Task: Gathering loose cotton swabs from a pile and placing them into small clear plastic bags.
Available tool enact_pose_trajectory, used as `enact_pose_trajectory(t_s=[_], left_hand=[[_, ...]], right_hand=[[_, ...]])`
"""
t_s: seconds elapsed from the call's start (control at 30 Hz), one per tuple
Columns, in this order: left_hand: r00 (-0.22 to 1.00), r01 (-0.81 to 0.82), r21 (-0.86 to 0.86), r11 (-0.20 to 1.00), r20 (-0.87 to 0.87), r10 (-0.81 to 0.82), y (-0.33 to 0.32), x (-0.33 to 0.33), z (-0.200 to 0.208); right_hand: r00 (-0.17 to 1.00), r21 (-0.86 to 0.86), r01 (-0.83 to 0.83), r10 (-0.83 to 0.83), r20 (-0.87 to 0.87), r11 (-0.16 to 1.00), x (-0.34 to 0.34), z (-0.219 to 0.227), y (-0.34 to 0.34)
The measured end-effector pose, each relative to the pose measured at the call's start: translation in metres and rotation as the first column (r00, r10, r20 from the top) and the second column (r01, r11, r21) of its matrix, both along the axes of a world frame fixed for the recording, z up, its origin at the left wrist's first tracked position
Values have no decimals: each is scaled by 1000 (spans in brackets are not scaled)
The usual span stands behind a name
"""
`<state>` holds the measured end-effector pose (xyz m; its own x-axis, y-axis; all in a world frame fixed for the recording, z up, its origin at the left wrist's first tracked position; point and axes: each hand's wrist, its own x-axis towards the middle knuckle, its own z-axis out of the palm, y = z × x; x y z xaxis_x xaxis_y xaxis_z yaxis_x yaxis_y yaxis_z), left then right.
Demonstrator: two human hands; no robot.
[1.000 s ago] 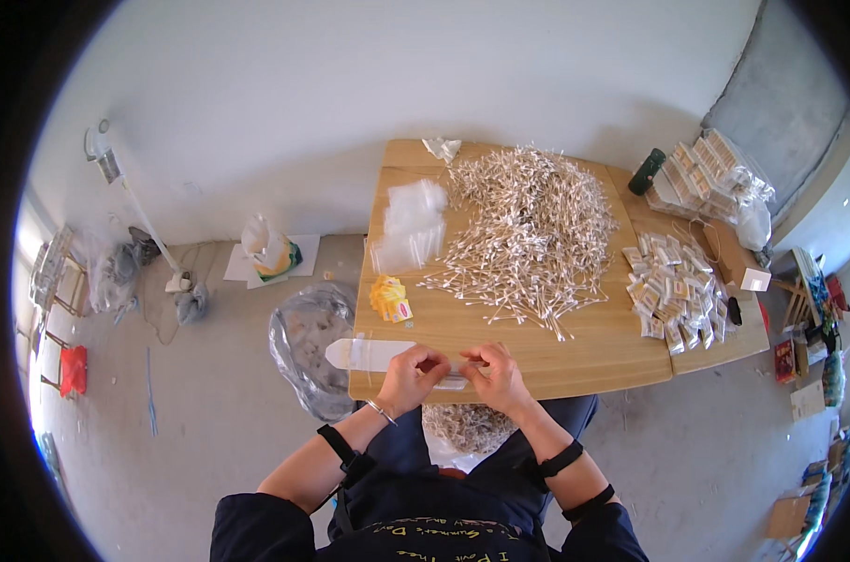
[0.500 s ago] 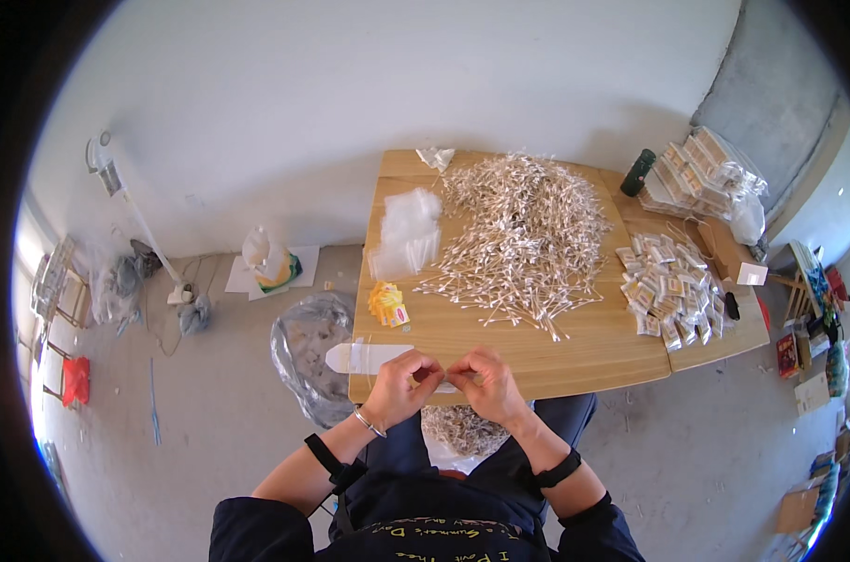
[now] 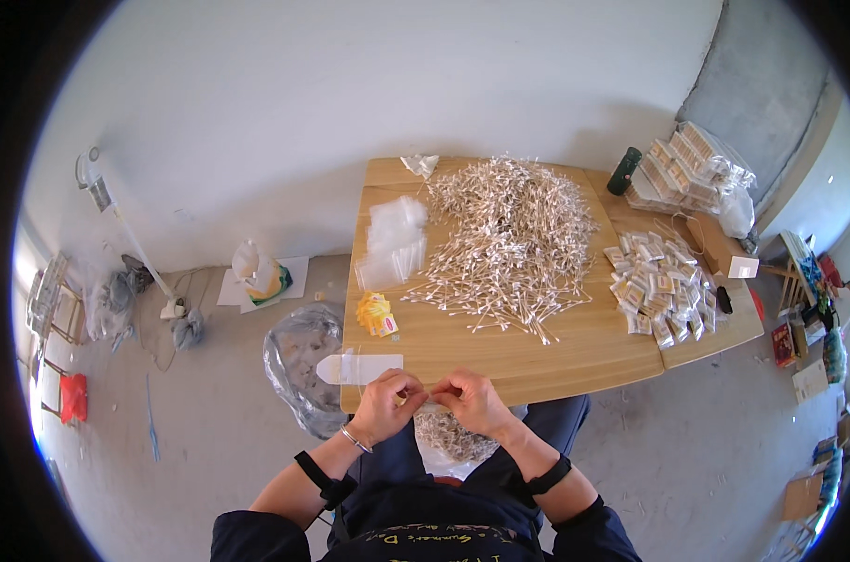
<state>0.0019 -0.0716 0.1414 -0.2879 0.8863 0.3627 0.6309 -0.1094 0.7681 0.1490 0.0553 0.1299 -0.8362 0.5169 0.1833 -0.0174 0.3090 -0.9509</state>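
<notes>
At the table's near edge, my left hand [image 3: 385, 407] and my right hand [image 3: 472, 403] meet with fingertips pinched together. A small pale, thin thing seems to be between them, mostly hidden by the fingers. Just beyond my left hand lies a flat white strip [image 3: 373, 368] with one pointed end. Farther back are fanned yellow cards [image 3: 375, 314] and a stack of clear plastic bags [image 3: 393, 239]. A large heap of loose cotton swabs [image 3: 518, 234] covers the table's middle. Small filled packets [image 3: 659, 286] are piled at the right. Below my hands, more swabs [image 3: 455, 438] lie in a bag between my legs.
A dark green bottle [image 3: 624, 171] stands at the back right beside stacked, plastic-wrapped trays [image 3: 687, 169]. Near them are a brown box [image 3: 715, 242] and a black object [image 3: 724, 300]. A big clear plastic bag [image 3: 303, 361] sits on the floor left of the table [image 3: 575, 361].
Both hands have drawn slightly toward me, off the table's edge, their fingertips still pinched together. The white strip is less covered by my left hand. The whole view has shifted a little.
</notes>
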Motion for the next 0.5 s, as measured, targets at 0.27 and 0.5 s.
enact_pose_trajectory(t_s=[0.27, 0.5], left_hand=[[896, -57, -267, 962, 411, 167, 3, -3, 0], [686, 41, -281, 959, 706, 178, 16, 3, 15]], right_hand=[[996, -35, -37, 40, 75, 999, 6, 9, 21], [984, -303, -77, 121, 128, 950, -2, 14, 36]])
